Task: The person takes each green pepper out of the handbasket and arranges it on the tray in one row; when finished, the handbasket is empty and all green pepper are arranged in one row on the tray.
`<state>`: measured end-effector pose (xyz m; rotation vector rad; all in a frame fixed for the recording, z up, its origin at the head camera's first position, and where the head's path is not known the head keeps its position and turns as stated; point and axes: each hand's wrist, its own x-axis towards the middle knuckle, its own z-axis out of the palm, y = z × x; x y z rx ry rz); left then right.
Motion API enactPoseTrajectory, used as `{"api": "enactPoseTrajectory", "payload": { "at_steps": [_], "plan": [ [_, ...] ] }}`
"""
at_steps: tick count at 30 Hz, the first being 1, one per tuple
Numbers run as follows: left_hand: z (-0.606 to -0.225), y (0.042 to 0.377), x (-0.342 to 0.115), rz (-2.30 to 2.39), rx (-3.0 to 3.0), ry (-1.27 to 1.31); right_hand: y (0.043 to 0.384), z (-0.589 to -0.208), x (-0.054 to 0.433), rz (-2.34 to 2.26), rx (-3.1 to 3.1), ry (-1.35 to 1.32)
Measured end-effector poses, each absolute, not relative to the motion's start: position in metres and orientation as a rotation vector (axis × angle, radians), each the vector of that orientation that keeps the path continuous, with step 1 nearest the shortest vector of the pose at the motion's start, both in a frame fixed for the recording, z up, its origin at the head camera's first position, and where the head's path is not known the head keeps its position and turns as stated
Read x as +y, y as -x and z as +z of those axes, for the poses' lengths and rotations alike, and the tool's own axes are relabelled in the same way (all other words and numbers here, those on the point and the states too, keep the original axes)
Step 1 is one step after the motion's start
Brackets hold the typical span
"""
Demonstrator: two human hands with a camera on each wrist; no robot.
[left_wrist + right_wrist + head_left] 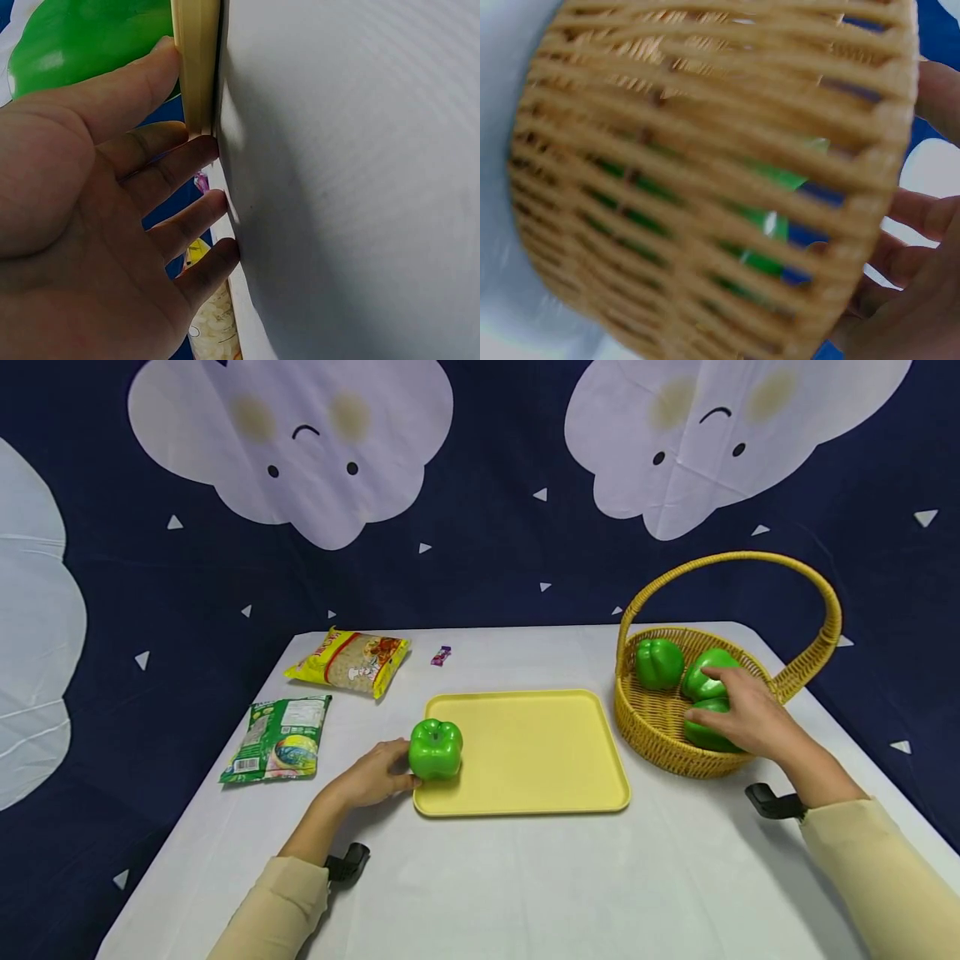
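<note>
A green bell pepper (pixel 436 749) stands on the left end of a yellow tray (pixel 540 752). My left hand (pixel 372 774) is at the tray's left edge beside this pepper. In the left wrist view its thumb (pixel 142 79) lies along the tray rim (pixel 196 67), and the other fingers reach out spread at the tabletop. On the right, my right hand (pixel 757 714) reaches over the rim of a wicker basket (pixel 660 747), its fingers spread above the green bell peppers (pixel 708 672) inside. Woven cane hides much of these peppers in the right wrist view.
The basket's tall handle (pixel 731 557) arches over it. A yellow food bag (pixel 348 662) and a green packet (pixel 279 739) lie on the left of the white table (pixel 480 877). Behind the tray is a small purple wrapped sweet (pixel 441 656). A dark cloud-print cloth hangs behind.
</note>
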<state>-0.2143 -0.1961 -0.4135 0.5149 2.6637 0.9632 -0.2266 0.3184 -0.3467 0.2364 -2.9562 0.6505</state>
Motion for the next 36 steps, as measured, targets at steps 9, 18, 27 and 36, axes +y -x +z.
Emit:
{"api": "enactPoseTrajectory", "payload": {
  "at_steps": [9,18,27,36],
  "plan": [
    [-0.413,0.214,-0.197,0.975,2.668,-0.526,0.227,-0.352,0.335,0.528,-3.035,-0.239],
    [-0.412,0.212,-0.195,0.949,2.688,-0.489,0.227,-0.361,0.345,0.498,-3.041,-0.27],
    [-0.412,0.212,-0.196,0.947,2.687,-0.491,0.227,-0.366,0.352,0.526,-3.068,-0.273],
    [-0.413,0.211,-0.197,0.956,2.68,-0.518,0.228,-0.365,0.351,0.478,-3.102,-0.305]
  ]
}}
